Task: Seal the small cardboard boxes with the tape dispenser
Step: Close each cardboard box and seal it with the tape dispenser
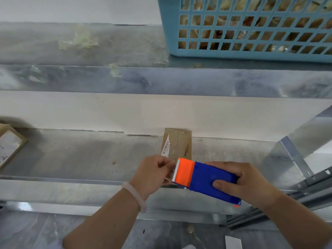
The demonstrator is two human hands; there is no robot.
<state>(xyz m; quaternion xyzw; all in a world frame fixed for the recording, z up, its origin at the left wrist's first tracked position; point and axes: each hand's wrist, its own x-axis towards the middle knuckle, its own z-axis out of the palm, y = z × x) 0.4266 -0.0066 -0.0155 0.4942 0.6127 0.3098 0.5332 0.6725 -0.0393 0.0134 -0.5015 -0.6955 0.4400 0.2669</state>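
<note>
Tape dispenser (206, 180) in my grip, in front of the small cardboard box (177, 143) on the shelf (71, 155).
Light, stiff plastic, I judge: my right hand (246, 182) wraps its blue body, my left hand (154, 172) pinches at its sharp toothed edge.

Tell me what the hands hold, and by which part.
The right hand grips the blue and orange plastic tape dispenser by its blue rear body. The left hand pinches something unclear at its toothed orange end.

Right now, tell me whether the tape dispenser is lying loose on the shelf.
No, the right hand grips the tape dispenser over the cardboard box.
</note>
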